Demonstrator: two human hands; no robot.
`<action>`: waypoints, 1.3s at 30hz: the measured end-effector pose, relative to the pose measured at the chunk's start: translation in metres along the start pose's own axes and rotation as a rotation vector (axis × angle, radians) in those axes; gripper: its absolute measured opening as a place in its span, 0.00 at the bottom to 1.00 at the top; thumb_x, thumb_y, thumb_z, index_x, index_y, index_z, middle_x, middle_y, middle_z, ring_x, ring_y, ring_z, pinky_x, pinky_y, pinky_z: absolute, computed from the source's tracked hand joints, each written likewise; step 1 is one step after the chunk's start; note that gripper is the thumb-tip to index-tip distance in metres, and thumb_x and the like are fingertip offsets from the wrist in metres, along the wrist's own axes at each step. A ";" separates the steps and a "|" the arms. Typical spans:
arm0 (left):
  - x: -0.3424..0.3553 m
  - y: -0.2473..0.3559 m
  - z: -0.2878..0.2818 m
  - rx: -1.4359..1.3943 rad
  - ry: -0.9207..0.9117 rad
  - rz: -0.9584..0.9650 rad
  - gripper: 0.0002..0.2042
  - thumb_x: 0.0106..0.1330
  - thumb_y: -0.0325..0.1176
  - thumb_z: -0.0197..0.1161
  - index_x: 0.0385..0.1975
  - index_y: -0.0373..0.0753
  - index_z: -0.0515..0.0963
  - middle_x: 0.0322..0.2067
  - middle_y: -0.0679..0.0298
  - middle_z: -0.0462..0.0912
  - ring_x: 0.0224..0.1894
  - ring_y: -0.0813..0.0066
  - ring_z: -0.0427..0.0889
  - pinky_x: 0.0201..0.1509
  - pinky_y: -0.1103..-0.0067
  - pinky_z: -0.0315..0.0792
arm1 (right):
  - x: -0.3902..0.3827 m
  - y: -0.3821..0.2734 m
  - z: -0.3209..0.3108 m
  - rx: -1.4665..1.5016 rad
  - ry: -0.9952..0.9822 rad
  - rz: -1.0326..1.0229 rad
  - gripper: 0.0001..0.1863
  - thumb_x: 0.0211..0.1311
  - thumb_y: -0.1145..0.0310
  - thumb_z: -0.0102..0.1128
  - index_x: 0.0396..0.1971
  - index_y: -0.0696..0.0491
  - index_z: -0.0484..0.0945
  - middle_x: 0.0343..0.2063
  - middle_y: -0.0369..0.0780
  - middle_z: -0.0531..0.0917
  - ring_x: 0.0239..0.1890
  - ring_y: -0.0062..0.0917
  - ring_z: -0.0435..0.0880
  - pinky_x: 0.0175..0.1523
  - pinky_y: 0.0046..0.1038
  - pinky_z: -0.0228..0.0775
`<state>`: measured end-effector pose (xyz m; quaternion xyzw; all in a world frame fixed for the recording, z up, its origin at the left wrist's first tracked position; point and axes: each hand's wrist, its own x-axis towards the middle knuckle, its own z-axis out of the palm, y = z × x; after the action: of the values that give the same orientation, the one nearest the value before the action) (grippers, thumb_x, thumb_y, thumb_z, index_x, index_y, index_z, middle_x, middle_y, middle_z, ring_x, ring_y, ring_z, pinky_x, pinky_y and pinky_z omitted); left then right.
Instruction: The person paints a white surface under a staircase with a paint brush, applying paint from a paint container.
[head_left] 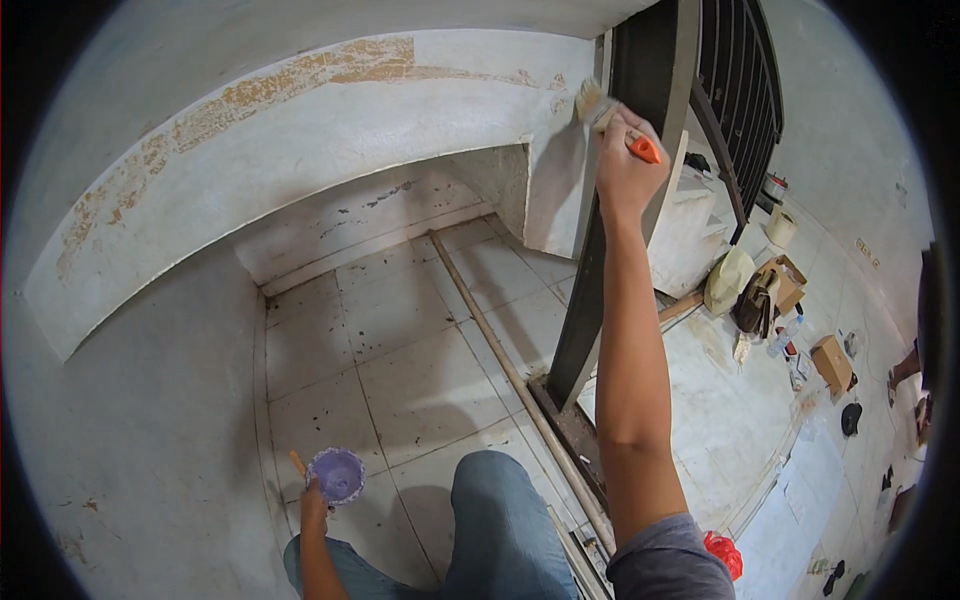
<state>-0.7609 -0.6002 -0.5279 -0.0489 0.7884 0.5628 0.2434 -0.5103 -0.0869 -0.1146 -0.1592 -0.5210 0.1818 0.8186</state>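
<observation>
My right hand [632, 160] is raised at the upper right, its fingers closed round a paintbrush [645, 149] with an orange handle end. The pale bristles touch or nearly touch the white wall panel [480, 110], close to a dark upright post [583, 335]. Low on the left, my left hand [314, 502] grips a small purple container [338, 477] by its side. Its inside and rim are smeared with pale purple paint. A wooden stick or handle [298, 463] pokes up beside the container; whether the same fingers hold it is hidden.
A long pole [478, 318] lies across the tiled floor [405, 395] beside the post. Dark railings [738, 90] rise at the upper right. Cardboard boxes [832, 364], a bag [757, 303] and a red plastic bag [723, 555] lie to the right. Part of another person [905, 368] shows at the right edge.
</observation>
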 end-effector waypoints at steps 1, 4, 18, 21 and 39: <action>0.000 0.001 -0.005 -0.009 -0.011 0.011 0.23 0.72 0.50 0.48 0.47 0.32 0.73 0.31 0.61 0.76 0.27 0.71 0.75 0.26 0.74 0.69 | -0.006 0.001 -0.002 -0.128 -0.038 0.033 0.11 0.59 0.72 0.59 0.38 0.60 0.83 0.28 0.44 0.86 0.31 0.24 0.84 0.40 0.23 0.74; -0.008 0.013 -0.001 -0.057 -0.043 0.045 0.24 0.72 0.51 0.49 0.46 0.31 0.72 0.29 0.60 0.76 0.25 0.71 0.75 0.25 0.75 0.68 | -0.018 0.009 -0.008 -0.343 -0.115 0.082 0.10 0.57 0.72 0.59 0.37 0.58 0.84 0.31 0.48 0.86 0.33 0.35 0.86 0.41 0.29 0.76; -0.017 0.023 0.012 -0.042 -0.055 0.028 0.25 0.73 0.50 0.48 0.49 0.30 0.72 0.34 0.59 0.78 0.30 0.70 0.77 0.27 0.74 0.70 | 0.008 0.008 -0.011 -0.390 -0.207 -0.127 0.12 0.55 0.70 0.60 0.38 0.54 0.85 0.30 0.48 0.85 0.34 0.41 0.86 0.42 0.31 0.76; -0.026 0.030 0.019 -0.063 -0.054 0.031 0.24 0.72 0.50 0.49 0.48 0.30 0.72 0.31 0.60 0.77 0.30 0.72 0.76 0.29 0.74 0.70 | 0.037 -0.002 0.008 -0.391 -0.165 -0.242 0.11 0.56 0.69 0.61 0.39 0.54 0.84 0.31 0.47 0.85 0.35 0.39 0.86 0.42 0.30 0.76; -0.031 0.042 0.012 -0.098 -0.114 0.041 0.24 0.73 0.48 0.47 0.50 0.31 0.73 0.35 0.59 0.80 0.32 0.70 0.76 0.34 0.74 0.69 | -0.035 0.012 -0.017 -0.260 -0.438 -0.477 0.17 0.49 0.80 0.59 0.41 0.52 0.81 0.32 0.45 0.82 0.35 0.42 0.82 0.42 0.35 0.76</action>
<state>-0.7444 -0.5806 -0.4804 -0.0126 0.7455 0.6075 0.2739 -0.5097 -0.0936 -0.1550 -0.0933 -0.7255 -0.0528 0.6798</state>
